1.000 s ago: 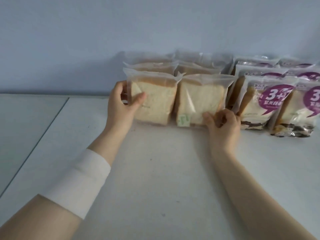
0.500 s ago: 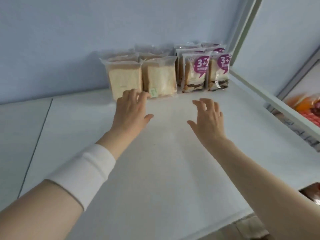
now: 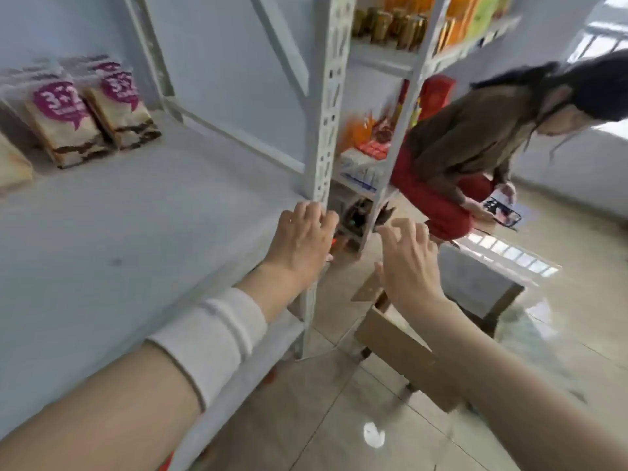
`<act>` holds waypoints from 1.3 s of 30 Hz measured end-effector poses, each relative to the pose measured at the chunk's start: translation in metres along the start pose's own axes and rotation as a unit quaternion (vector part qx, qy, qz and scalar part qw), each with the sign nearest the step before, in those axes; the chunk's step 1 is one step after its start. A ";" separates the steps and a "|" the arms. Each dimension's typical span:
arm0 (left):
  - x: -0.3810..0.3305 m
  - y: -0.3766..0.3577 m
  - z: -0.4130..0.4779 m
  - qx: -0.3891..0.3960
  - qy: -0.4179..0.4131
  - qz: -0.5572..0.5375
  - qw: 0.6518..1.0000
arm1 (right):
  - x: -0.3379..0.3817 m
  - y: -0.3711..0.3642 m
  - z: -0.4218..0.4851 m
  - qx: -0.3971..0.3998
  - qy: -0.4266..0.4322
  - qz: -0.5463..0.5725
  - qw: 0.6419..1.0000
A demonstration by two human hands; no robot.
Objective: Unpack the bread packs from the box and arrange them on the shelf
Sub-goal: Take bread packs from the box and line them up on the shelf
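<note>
Bread packs with purple labels (image 3: 64,124) stand at the back left of the white shelf (image 3: 142,232); the corner of a plain bread pack (image 3: 12,168) shows at the left edge. My left hand (image 3: 300,244) hovers over the shelf's right front corner, fingers apart, holding nothing. My right hand (image 3: 406,263) is past the shelf edge, open and empty, above a brown cardboard box (image 3: 401,348) on the floor. My right arm hides much of the box and I cannot see what is in it.
A perforated metal upright (image 3: 326,107) stands at the shelf's corner. Beyond it a second rack (image 3: 384,56) carries jars and coloured packs. A person (image 3: 475,147) crouches on the tiled floor with a phone. A grey stool-like block (image 3: 475,283) sits behind the box.
Both hands have left the bread packs and swung right, off the shelf's middle toward its corner and the box. My view has turned right and down, and the image is blurred.
</note>
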State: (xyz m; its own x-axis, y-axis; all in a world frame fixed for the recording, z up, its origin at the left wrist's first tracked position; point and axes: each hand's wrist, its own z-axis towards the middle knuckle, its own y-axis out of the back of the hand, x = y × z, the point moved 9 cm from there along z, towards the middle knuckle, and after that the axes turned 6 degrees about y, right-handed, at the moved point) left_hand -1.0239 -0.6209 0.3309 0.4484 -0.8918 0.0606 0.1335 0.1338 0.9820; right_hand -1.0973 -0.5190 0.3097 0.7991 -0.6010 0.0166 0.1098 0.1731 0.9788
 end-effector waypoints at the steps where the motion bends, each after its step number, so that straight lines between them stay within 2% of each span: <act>1: -0.037 -0.019 0.010 0.020 -0.021 0.001 1.000 | -0.038 -0.015 -0.016 0.020 -0.029 -0.007 0.999; 4: -0.130 -0.079 0.027 0.079 -0.074 0.000 0.994 | -0.134 -0.064 -0.066 0.091 -0.114 -0.024 0.989; 8: -0.201 -0.155 0.043 0.158 -0.102 -0.011 0.982 | -0.214 -0.123 -0.111 0.169 -0.187 -0.013 0.968; 15: -0.262 -0.283 0.099 0.240 -0.136 -0.024 0.961 | -0.288 -0.239 -0.111 0.267 -0.258 0.024 0.928; 20: -0.289 -0.412 0.131 0.330 -0.108 -0.053 0.936 | -0.317 -0.356 -0.121 0.348 -0.316 0.076 0.879; 24: -0.288 -0.517 0.153 0.371 0.003 -0.125 0.920 | -0.342 -0.456 -0.132 0.374 -0.392 0.135 0.830; 29: -0.283 -0.615 0.168 0.368 0.148 -0.231 0.889 | -0.374 -0.567 -0.141 0.316 -0.535 0.253 0.742; 32: -0.280 -0.637 0.171 0.339 0.194 -0.287 0.875 | -0.378 -0.613 -0.145 0.340 -0.553 0.297 0.700; 35: -0.273 -0.640 0.171 0.316 0.233 -0.295 0.871 | -0.374 -0.631 -0.149 0.349 -0.569 0.334 0.665; 37: -0.269 -0.642 0.170 0.334 0.257 -0.285 0.861 | -0.373 -0.633 -0.157 0.346 -0.591 0.356 0.635; 39: -0.266 -0.649 0.167 0.375 0.280 -0.289 0.835 | -0.372 -0.631 -0.162 0.325 -0.614 0.385 0.608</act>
State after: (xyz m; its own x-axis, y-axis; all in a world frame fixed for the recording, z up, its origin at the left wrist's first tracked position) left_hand -1.3774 -0.5427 -0.2928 0.8719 -0.3432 -0.3494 -0.0257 -0.7445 0.6671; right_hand -1.3676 -0.2780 -0.3474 -0.6214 -0.7353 0.2704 -0.5931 0.6670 0.4508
